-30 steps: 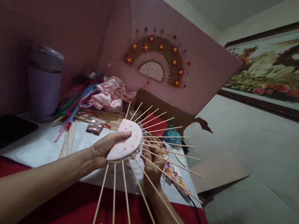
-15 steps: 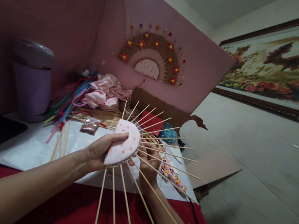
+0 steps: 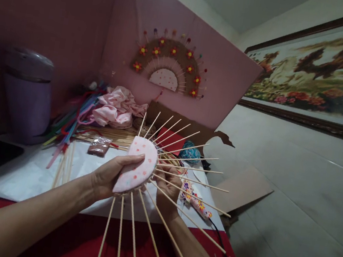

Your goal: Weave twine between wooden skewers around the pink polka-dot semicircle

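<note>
The left hand (image 3: pixel 108 179) pinches a polka-dot half-disc (image 3: pixel 145 172) at its straight edge, thumb on top, the other fingers hidden underneath. The right hand (image 3: pixel 168 189) bends its fingers close to the curved rim, behind the bamboo sticks (image 3: pixel 197 170) fanning outward; whether they grip one, I cannot tell. Both hands hold above the desk (image 3: pixel 37 172). From the half-disc, a brown packet (image 3: pixel 99 146) lies at ten o'clock, dotted pink cloth (image 3: pixel 117 109) at eleven, blue yarn (image 3: pixel 191 152) at two.
</note>
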### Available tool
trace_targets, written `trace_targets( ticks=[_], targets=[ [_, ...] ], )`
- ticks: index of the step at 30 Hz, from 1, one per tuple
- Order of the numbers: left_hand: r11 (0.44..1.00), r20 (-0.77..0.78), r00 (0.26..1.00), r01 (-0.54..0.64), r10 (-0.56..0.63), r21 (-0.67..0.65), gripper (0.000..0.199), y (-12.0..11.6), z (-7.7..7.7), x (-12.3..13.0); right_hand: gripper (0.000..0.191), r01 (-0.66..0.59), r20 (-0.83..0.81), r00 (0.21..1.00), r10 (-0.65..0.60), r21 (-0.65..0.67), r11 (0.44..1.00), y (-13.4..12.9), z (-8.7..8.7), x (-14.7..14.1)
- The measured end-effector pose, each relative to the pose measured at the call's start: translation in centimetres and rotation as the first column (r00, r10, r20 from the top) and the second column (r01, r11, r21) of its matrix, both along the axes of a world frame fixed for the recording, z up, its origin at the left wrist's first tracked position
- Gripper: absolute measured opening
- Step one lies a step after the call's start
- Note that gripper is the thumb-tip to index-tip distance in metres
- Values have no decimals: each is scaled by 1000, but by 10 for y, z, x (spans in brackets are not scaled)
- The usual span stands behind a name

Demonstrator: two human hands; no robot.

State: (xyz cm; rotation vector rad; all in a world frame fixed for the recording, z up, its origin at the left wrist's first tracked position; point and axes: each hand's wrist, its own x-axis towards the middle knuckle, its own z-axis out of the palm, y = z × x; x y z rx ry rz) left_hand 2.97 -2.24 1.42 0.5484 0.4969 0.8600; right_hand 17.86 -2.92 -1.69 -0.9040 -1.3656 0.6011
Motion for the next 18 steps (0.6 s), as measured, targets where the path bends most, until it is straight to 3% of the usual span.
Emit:
trace_targets(
  ticks=[8,12,18],
  targets=[
    [998,-44,997,-59,59,4,18,1,2,0,10,-49,-80,996,50,18,999,1,1,-3],
    [997,-42,996,-75,74,-20,18,1,3,-2,10,-43,-34,998,43,0,999,-3,4,-3],
    [1000,-51,998,-26,26,-11,22,2,1,-1,7,-27,-15,999,28,48,998,-6,2,-3]
  ],
)
